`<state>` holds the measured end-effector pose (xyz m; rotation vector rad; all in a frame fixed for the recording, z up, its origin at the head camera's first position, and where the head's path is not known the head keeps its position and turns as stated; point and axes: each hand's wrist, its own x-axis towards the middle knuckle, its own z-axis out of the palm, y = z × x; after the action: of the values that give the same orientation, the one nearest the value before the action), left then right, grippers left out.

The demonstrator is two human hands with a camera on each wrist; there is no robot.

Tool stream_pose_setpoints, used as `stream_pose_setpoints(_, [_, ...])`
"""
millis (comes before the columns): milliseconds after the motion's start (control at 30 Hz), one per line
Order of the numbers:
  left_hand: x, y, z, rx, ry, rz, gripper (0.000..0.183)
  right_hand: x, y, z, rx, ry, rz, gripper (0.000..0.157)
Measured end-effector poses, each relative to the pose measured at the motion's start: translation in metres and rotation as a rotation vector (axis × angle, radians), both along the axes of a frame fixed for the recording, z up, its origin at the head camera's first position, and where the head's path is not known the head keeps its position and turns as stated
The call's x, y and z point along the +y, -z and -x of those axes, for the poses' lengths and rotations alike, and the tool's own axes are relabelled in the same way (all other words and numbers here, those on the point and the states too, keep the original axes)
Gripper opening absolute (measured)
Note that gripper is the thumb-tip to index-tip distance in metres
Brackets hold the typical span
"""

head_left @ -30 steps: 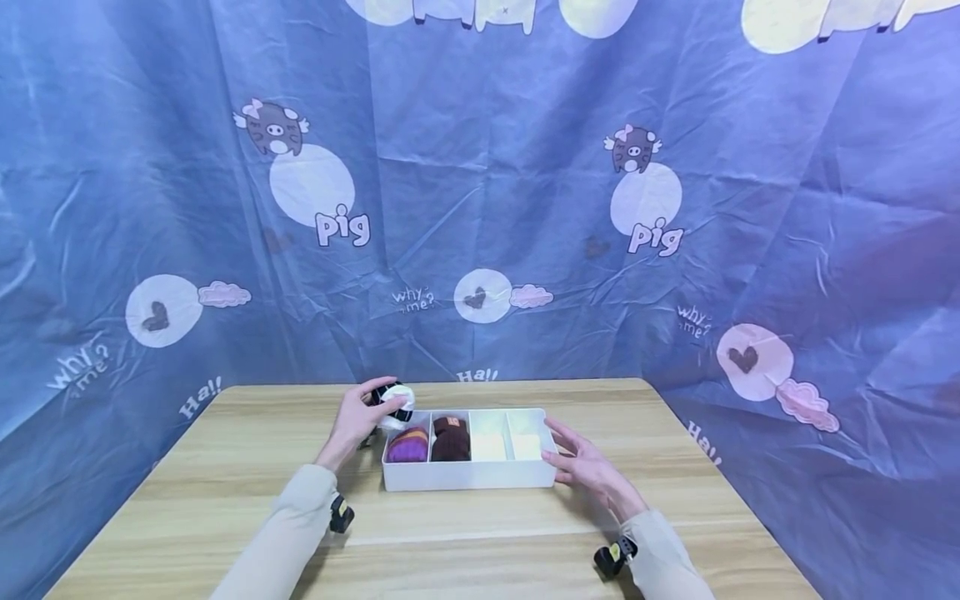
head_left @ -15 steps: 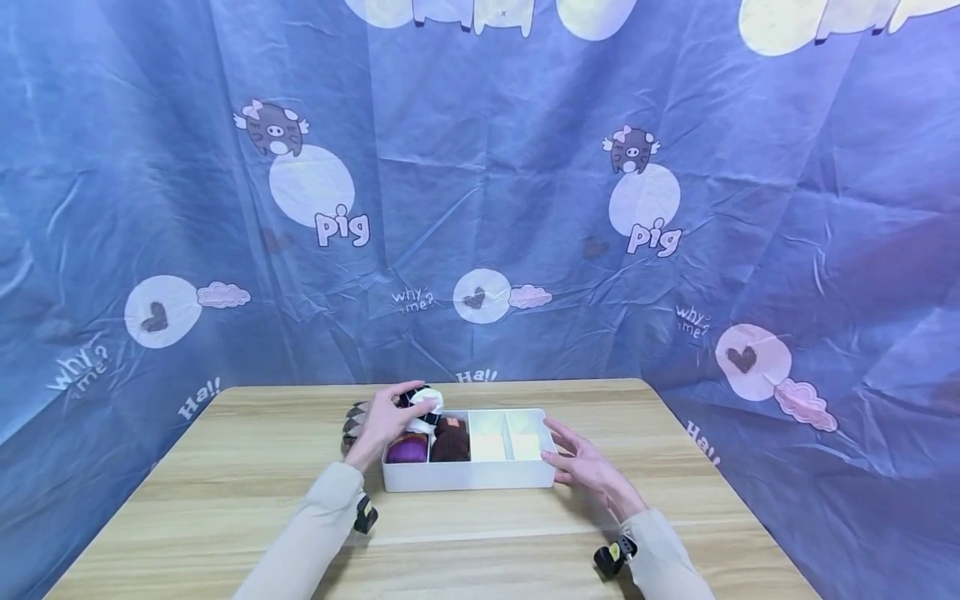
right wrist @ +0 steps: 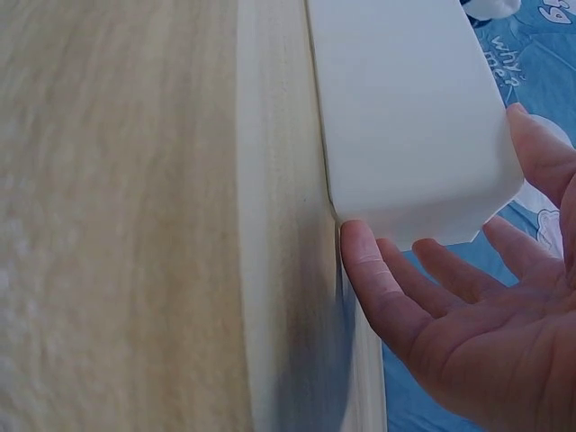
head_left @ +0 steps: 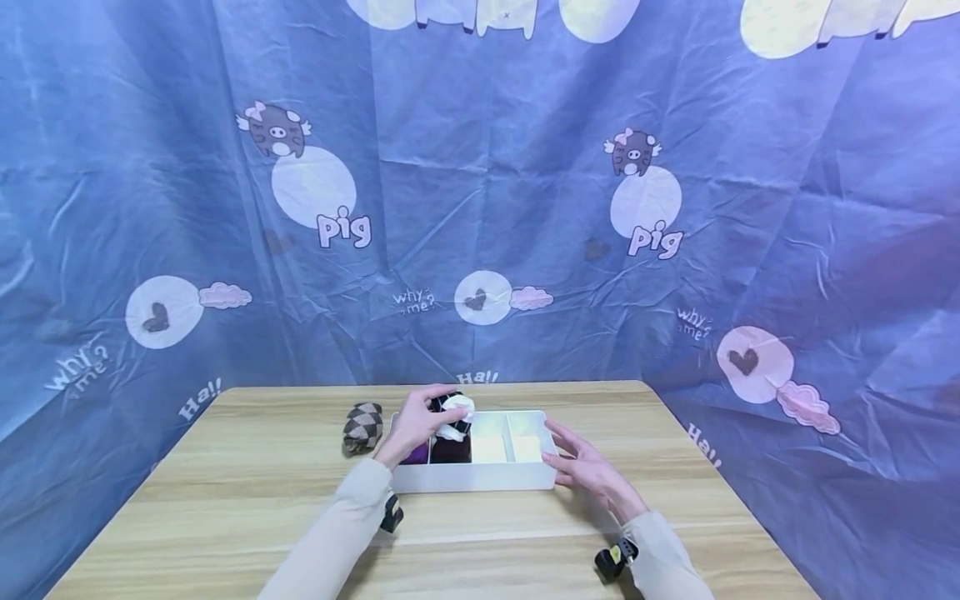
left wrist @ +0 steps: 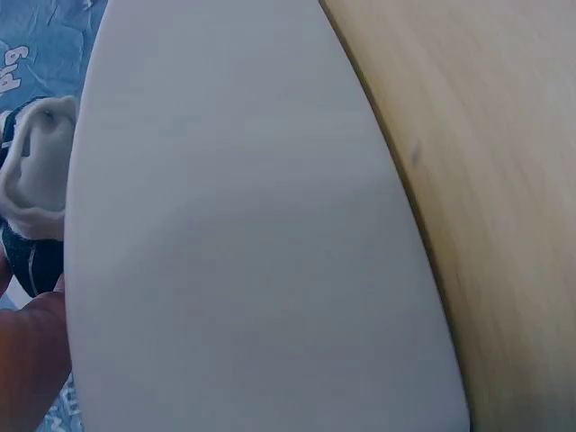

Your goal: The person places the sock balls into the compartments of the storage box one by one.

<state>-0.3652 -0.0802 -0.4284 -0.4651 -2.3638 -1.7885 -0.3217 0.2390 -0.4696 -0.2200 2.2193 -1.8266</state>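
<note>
My left hand [head_left: 415,422] pinches a black-and-white rolled sock [head_left: 459,407] over the second compartment from the left of a white divided box [head_left: 487,477]. Below it, a dark brown rolled sock [head_left: 450,452] fills that compartment. A purple rolled sock [head_left: 416,455] lies in the leftmost one, partly covered by my left wrist. In the left wrist view the held sock [left wrist: 43,166] shows beyond the box's front wall [left wrist: 243,216], its white opening facing the camera. My right hand [head_left: 592,475] touches the box's right end with fingers extended, thumb near the rim.
A grey-and-brown argyle rolled sock [head_left: 363,427] lies on the wooden table [head_left: 465,542], just left of the box. The box's two right compartments [head_left: 489,446] show bare white floors. A blue printed cloth [head_left: 420,208] hangs behind and beside the table.
My left hand has carried the black-and-white sock rightward, from beyond the leftmost compartment to above the second, uncovering the argyle sock. My right hand and the box have stayed put.
</note>
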Motion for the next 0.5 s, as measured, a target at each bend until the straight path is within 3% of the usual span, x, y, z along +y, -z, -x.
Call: stream_pose_setpoints(500, [0.034,0.007,0.001,-0.017,0.003,0.010,0.055,-0.001,-0.001,0.001,0.007,-0.029,0.012,0.078])
